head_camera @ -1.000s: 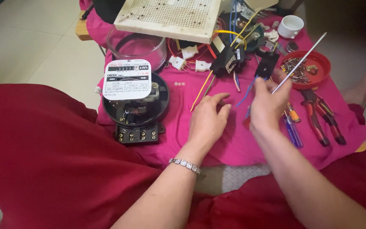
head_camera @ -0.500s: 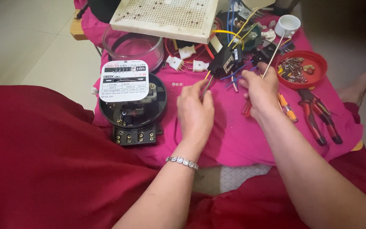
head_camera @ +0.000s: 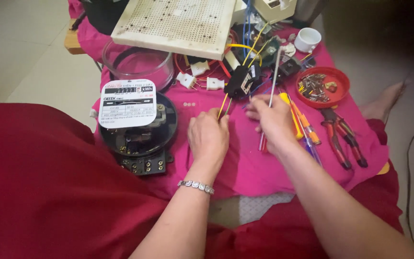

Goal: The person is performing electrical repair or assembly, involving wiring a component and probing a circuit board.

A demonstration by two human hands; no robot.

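Head view, looking down at a desk (head_camera: 245, 163) covered in bright pink cloth. The left hand (head_camera: 209, 136) has its fingers pinched narrow on thin yellow wires (head_camera: 223, 104). These wires run up and away to a small black electrical part (head_camera: 242, 81), which lies just beyond both hands. The right hand (head_camera: 273, 120) is closed around a screwdriver (head_camera: 274, 72); its slim metal shaft stands nearly upright, rising just right of that black part. The right hand is the nearer of the two to the part. At left sits a round black electricity meter (head_camera: 137, 127). At right are a red dish of screws (head_camera: 323, 86) and red-handled pliers (head_camera: 343, 136).
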